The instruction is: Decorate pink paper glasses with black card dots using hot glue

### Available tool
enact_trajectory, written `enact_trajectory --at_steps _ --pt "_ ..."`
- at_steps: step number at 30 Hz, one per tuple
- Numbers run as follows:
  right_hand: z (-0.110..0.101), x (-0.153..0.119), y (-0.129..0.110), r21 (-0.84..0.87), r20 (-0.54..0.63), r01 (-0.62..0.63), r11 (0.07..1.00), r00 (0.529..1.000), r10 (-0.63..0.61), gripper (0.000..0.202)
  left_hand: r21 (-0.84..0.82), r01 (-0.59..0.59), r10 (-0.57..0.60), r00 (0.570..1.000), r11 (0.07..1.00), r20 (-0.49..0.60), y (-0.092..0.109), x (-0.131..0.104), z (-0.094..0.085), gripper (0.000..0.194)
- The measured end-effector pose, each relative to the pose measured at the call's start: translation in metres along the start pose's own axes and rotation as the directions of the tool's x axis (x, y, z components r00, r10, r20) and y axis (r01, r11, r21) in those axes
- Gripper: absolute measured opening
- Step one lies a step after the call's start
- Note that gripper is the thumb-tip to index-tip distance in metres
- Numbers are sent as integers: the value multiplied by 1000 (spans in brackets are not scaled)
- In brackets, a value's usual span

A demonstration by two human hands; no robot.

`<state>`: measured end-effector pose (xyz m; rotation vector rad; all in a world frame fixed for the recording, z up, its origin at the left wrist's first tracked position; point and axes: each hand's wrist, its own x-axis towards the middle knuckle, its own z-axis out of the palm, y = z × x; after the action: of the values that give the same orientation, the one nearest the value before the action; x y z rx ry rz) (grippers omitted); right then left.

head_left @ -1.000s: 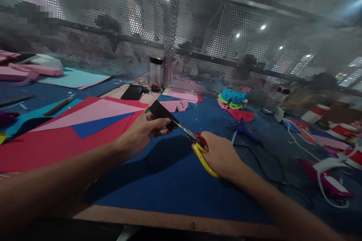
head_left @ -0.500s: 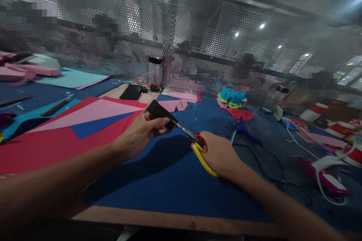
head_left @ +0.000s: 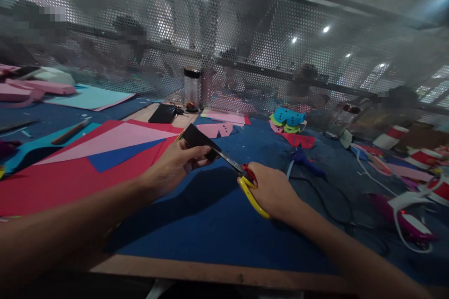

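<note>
Between the thumb and fingers of my left hand point(head_left: 178, 161) is a piece of black paper point(head_left: 197, 139), held above the blue table. My right hand point(head_left: 271, 189) grips scissors point(head_left: 253, 201) with red and yellow handles. Their blades meet the paper's right edge, beside my left fingertips; how far they reach into it is hard to see. Left of my left hand lie large red sheets point(head_left: 63, 187), with a pink sheet point(head_left: 101, 142) and a blue piece point(head_left: 121, 155) on top. Just beyond the black paper rests a pink cut-out with small holes point(head_left: 215, 130).
A blue glue gun point(head_left: 307, 163) with a cable lies right of my right hand, a magenta one point(head_left: 403, 222) farther right. Mask-shaped cut-outs point(head_left: 289, 117) sit at the back. A lidded jar point(head_left: 191, 91) stands by the perforated metal screen point(head_left: 242, 23). People are dimly visible behind it.
Hardly anything differs. My hands, the black paper and the scissors keep almost the same position; the view has shifted very slightly.
</note>
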<state>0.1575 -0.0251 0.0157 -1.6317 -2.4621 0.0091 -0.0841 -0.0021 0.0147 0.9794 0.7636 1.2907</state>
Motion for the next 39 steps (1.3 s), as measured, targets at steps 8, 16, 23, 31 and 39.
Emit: enact_trajectory --at_steps 8,16,23,31,39 --pt "0 0 -1 -3 -3 -7 1000 1000 7 27 -2 -9 9 1000 1000 -3 0 1 -1 25" --pt "-1 -1 -2 19 2 -6 1000 1000 6 28 1 -1 1 1000 1000 -12 1 0 1 23" --pt "2 -1 0 10 0 -2 1000 1000 2 28 -19 24 -24 999 1000 -23 3 -2 5 19" --pt "3 0 -1 -21 17 -8 1000 1000 9 28 -25 33 -33 999 999 -13 3 -2 5 21" --pt "1 -1 -2 -48 37 -2 999 999 4 26 -26 23 -23 1000 999 -3 2 -1 3 25"
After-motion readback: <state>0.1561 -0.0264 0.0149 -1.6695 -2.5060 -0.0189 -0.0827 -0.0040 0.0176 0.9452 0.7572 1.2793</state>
